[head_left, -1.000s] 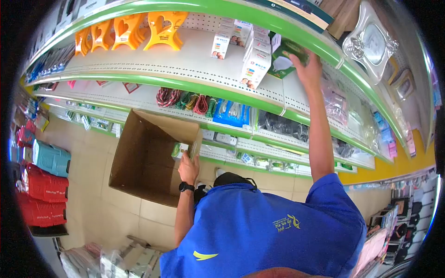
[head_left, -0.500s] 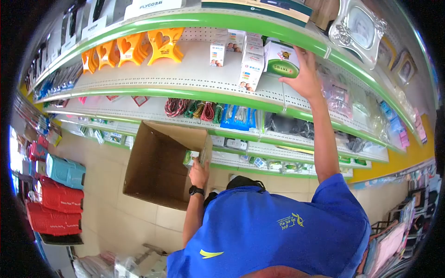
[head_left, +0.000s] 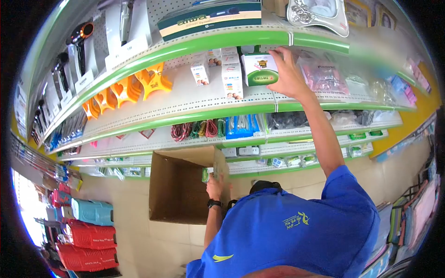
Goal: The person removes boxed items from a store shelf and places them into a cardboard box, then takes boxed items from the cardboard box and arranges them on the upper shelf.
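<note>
On the upper shelf my right hand (head_left: 291, 76) grips a white-and-green box (head_left: 260, 70) by its right side, fingers near the top corner and thumb lower down. The box stands with its printed front facing out, beside a stack of narrow white boxes (head_left: 232, 76). Lower down, my left hand (head_left: 214, 186), with a black watch at the wrist, is closed at the right wall of an open cardboard box (head_left: 174, 213). Against its fingers, inside that wall, is a small green-and-white box (head_left: 206, 174); whether the hand also holds it I cannot tell.
Orange heart-cutout items (head_left: 153, 81) stand left on the same shelf. Bagged pink goods (head_left: 322, 76) lie to the right. Above are a dark green carton (head_left: 211, 21) and a silver picture frame (head_left: 320, 11). Coiled ropes (head_left: 183, 131) hang below. Red baskets (head_left: 90, 234) stand at left.
The view has shifted, showing more of the top shelf. My right hand has closed in on the white-and-green box, whose front now faces me more squarely. The left hand stays at the carton wall.
</note>
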The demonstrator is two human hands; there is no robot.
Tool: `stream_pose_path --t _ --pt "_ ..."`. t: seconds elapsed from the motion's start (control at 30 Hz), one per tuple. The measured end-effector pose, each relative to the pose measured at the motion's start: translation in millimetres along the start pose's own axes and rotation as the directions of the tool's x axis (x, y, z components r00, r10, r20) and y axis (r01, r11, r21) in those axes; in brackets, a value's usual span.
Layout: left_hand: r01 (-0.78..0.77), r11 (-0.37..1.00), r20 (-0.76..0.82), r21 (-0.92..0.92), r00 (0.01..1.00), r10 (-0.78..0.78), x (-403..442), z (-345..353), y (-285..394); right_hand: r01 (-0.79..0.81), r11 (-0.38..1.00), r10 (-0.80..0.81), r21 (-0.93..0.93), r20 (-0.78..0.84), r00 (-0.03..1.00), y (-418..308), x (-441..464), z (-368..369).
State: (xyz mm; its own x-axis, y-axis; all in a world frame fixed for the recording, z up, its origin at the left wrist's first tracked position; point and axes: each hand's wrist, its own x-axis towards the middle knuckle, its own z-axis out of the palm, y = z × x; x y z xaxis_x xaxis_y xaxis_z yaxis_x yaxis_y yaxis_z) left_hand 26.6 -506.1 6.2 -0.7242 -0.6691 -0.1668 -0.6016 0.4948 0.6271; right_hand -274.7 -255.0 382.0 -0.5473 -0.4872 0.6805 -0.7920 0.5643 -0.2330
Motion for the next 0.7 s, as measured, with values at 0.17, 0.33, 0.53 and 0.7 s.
stream_pose_path --t 0.17,0.33,0.53,0.7 --pt "-0.094 0.990 -0.093 -0.100 0.992 0.085 -2 3 -5 -0.089 0.996 0.086 -0.020 -0.125 0.988 -12 -16 -23" --pt "-0.235 0.967 -0.261 -0.096 0.944 0.203 -15 -16 26 -0.013 0.999 0.001 -0.047 -0.247 0.969 -31 -52 -82" --pt "-0.587 0.778 -0.330 -0.224 0.797 0.507 -56 -108 139 0.069 0.984 -0.050 0.165 -0.115 0.992 -77 -88 -137" --pt "-0.828 0.434 -0.353 -0.355 0.549 0.758 -87 -184 201 0.120 0.884 -0.270 0.453 0.285 0.920 -104 -89 -108"
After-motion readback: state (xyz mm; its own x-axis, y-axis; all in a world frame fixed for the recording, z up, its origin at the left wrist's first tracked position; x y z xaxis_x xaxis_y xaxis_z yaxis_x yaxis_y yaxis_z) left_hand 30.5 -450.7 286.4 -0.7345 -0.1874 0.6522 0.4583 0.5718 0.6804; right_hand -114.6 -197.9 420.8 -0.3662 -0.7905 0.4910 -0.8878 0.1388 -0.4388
